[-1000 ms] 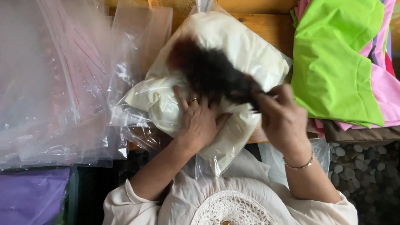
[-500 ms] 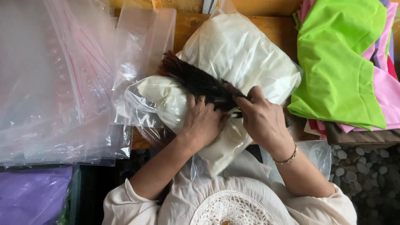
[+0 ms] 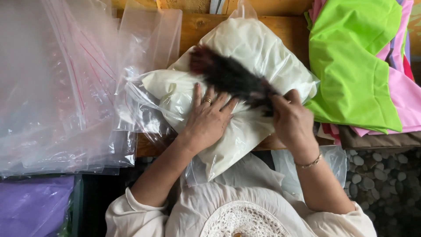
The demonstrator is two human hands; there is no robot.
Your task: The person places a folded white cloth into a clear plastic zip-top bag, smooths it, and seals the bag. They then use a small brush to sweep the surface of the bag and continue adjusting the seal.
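A clear plastic bag stuffed with cream-white fabric (image 3: 252,41) lies on a wooden bench (image 3: 199,26). My left hand (image 3: 208,117), a ring on one finger, rests flat on the bag's near side with fingers spread. My right hand (image 3: 291,120), a thin bracelet at the wrist, grips the handle end of a dark bristly brush (image 3: 230,75). The brush lies slantwise across the bag's middle, its tip blurred and pointing up-left. The handle is hidden inside my fist.
A thick stack of empty clear zip bags (image 3: 57,87) covers the left. Folded green cloth (image 3: 351,57) over pink cloth (image 3: 405,98) lies at right. A purple bag (image 3: 30,206) sits lower left, and a pebble floor (image 3: 379,175) lower right.
The brush has swept across the bag, out toward the upper left. My left hand has opened from a curled hold to lying flat on the bag.
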